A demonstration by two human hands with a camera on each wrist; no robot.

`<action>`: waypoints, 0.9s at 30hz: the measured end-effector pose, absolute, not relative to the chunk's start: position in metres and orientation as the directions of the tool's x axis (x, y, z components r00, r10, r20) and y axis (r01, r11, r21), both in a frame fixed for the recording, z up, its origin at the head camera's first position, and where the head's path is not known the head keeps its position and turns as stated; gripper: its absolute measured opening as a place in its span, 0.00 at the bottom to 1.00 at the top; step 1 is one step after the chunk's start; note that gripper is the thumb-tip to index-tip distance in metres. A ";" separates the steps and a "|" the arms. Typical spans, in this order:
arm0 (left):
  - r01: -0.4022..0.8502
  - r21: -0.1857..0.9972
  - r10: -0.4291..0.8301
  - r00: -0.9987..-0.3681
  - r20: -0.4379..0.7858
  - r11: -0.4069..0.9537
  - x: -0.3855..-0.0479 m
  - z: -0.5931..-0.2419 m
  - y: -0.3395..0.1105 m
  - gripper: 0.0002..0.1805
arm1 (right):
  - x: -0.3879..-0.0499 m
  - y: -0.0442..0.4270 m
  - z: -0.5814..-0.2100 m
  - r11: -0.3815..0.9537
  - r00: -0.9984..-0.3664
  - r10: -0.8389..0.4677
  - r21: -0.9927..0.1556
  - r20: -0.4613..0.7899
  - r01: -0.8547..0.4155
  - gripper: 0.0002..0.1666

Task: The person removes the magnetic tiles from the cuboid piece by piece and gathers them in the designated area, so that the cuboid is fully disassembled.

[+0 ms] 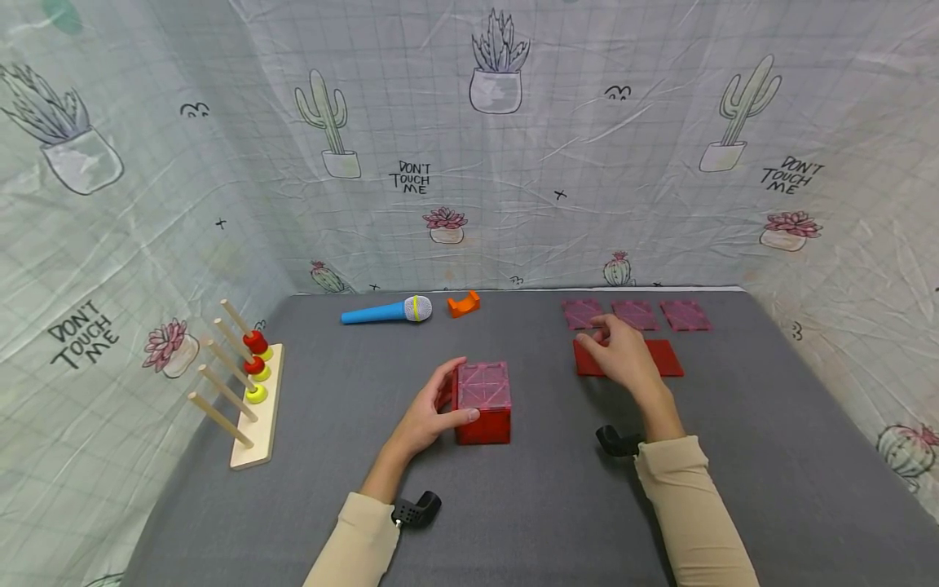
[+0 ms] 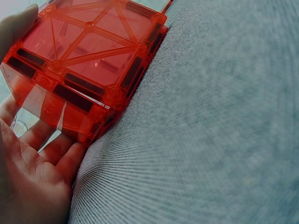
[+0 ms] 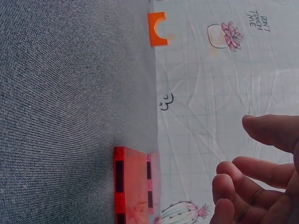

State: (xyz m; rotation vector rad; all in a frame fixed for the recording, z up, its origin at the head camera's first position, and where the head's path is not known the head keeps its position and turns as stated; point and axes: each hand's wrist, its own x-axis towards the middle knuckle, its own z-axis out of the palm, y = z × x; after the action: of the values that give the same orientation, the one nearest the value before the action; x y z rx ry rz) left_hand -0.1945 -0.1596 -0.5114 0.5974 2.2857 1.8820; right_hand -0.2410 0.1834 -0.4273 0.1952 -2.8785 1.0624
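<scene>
Head view: a red box point(image 1: 490, 401) sits on the grey table point(image 1: 543, 497), near its middle. Its top is a pinkish see-through panel crossed by a lattice of ribs; its front is a deeper, glossier red. The left hand point(image 1: 425, 420) grips it from the left, thumb over the near top edge, fingers round the far side. The right hand point(image 1: 623, 350) is over a flat red slab point(image 1: 666, 359), thumb apart from loosely bent fingers, holding nothing. Three pink tiles point(image 1: 685, 315) lie in a row behind.

Left wrist view: the box is clear red plastic, with dark strips set along its edges and diagonal ribs meeting at a round boss on the panel. Fingers show through its side.

Right wrist view: the thumb and half-curled fingers stand apart, the slab's dark-striped edge beside them.
</scene>
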 end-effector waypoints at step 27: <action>0.235 0.962 0.376 -0.911 0.168 0.141 -0.195 -0.509 -0.160 0.43 | -0.223 0.140 -0.404 0.715 -0.958 -0.151 -0.642 0.245 -0.276 0.31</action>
State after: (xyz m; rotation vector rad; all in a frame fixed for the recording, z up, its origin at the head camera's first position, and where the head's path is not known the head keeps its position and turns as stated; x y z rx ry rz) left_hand -0.1950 -0.1597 -0.5093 0.6158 2.2849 1.8898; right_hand -0.2230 0.1396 -0.4043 0.3447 -2.7452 1.0692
